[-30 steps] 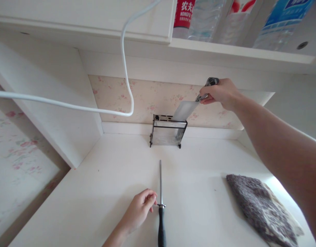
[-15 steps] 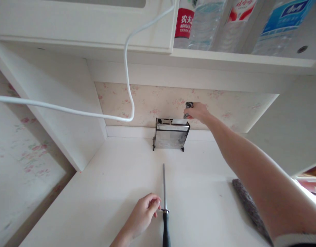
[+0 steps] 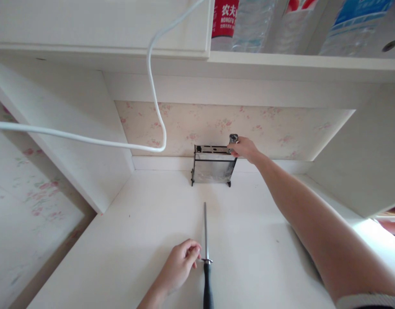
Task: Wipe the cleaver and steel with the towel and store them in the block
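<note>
Four bottles (image 3: 225, 19), one cable (image 3: 149, 64), one knife (image 3: 232, 139), one rack (image 3: 213, 170) and one sharpening rod (image 3: 207, 270) show.

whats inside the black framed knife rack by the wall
At the right end of the rack's slotted top, the right hand grips a knife handle. No blade shows; the rack and hand hide whatever lies below. Whether anything else is inside, I can't tell.

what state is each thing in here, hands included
Knife holder, upright on the counter
Knife, handle at the holder's top, blade apparently inside
Right hand, closed on the knife's handle
Sharpening steel, lying on the counter
Left hand, loosely curled beside the sharpening steel, contact unclear
White cable, bent, in front of the cabinet
Bottles, on the shelf, tops out of frame
</note>
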`<state>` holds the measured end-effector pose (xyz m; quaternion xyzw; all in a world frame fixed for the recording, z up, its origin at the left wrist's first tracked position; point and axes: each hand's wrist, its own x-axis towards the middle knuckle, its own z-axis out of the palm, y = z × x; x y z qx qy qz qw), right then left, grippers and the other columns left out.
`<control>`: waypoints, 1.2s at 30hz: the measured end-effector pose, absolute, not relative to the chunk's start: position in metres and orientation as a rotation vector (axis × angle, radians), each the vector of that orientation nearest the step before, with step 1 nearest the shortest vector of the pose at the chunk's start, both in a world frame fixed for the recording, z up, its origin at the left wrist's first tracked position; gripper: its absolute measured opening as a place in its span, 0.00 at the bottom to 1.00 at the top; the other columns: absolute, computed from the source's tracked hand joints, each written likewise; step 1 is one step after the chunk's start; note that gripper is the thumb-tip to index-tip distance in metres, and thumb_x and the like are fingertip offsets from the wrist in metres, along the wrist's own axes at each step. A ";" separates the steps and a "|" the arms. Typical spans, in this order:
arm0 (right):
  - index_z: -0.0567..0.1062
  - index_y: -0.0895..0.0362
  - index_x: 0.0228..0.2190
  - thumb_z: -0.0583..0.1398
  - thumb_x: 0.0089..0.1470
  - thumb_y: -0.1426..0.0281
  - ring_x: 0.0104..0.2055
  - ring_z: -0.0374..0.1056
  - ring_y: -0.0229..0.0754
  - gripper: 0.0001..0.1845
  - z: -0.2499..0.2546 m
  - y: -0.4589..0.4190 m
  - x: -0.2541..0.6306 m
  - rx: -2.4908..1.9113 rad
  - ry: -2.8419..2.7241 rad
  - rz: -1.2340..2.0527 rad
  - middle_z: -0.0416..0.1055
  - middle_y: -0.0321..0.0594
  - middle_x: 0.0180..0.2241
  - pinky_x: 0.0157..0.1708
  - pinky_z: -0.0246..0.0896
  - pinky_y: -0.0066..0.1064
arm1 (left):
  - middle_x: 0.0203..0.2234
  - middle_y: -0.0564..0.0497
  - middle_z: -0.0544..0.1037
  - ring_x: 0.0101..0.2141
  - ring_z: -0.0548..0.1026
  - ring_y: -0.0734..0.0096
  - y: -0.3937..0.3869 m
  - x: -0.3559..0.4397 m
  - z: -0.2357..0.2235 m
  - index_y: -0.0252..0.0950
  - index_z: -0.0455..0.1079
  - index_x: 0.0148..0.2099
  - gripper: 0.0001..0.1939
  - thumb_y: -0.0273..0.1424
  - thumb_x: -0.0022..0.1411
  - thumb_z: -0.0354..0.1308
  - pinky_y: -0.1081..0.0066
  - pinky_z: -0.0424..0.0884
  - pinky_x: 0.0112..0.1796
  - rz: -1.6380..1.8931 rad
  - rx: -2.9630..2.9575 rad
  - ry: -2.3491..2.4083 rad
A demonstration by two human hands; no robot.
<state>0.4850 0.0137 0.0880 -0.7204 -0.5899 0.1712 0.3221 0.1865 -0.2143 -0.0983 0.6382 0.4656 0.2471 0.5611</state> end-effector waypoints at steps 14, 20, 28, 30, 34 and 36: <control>0.76 0.59 0.37 0.63 0.50 0.67 0.26 0.71 0.39 0.12 -0.035 -0.111 0.482 -1.499 -1.196 1.131 0.71 0.38 0.24 0.29 0.70 0.31 | 0.62 0.49 0.61 0.44 0.75 0.63 -0.242 0.182 -0.105 0.51 0.61 0.59 0.34 0.15 0.54 0.47 0.63 0.71 0.47 0.254 2.548 1.089; 0.77 0.57 0.32 0.68 0.44 0.61 0.25 0.70 0.38 0.15 -0.116 -0.169 0.487 -1.304 -0.869 1.346 0.71 0.36 0.24 0.29 0.67 0.29 | 0.59 0.53 0.66 0.51 0.70 0.59 -0.246 0.183 -0.089 0.47 0.67 0.50 0.22 0.19 0.56 0.53 0.60 0.70 0.49 0.149 2.924 0.790; 0.76 0.56 0.32 0.69 0.42 0.57 0.26 0.68 0.37 0.18 -0.134 -0.174 0.498 -1.158 -0.729 1.302 0.69 0.33 0.22 0.33 0.65 0.30 | 0.45 0.53 0.77 0.48 0.71 0.68 -0.232 0.200 -0.074 0.41 0.69 0.42 0.06 0.27 0.66 0.52 0.66 0.67 0.51 0.562 3.128 0.575; 0.76 0.57 0.32 0.68 0.43 0.56 0.26 0.67 0.38 0.19 -0.134 -0.175 0.496 -1.179 -0.784 1.299 0.70 0.34 0.22 0.34 0.64 0.31 | 0.46 0.51 0.77 0.51 0.71 0.67 -0.223 0.201 -0.063 0.40 0.69 0.45 0.09 0.24 0.66 0.50 0.64 0.67 0.52 0.688 3.102 0.569; 0.76 0.57 0.33 0.67 0.45 0.55 0.27 0.68 0.38 0.19 -0.134 -0.175 0.495 -1.204 -0.835 1.300 0.72 0.36 0.23 0.36 0.64 0.32 | 0.46 0.47 0.78 0.48 0.75 0.68 -0.189 0.203 -0.019 0.38 0.66 0.52 0.13 0.24 0.66 0.50 0.66 0.70 0.51 0.962 2.842 0.715; 0.76 0.57 0.33 0.67 0.45 0.55 0.28 0.68 0.38 0.19 -0.134 -0.174 0.497 -1.195 -0.828 1.307 0.72 0.36 0.23 0.37 0.64 0.32 | 0.40 0.49 0.80 0.42 0.78 0.68 -0.166 0.205 0.012 0.40 0.69 0.48 0.09 0.31 0.65 0.54 0.70 0.74 0.44 1.066 2.547 0.988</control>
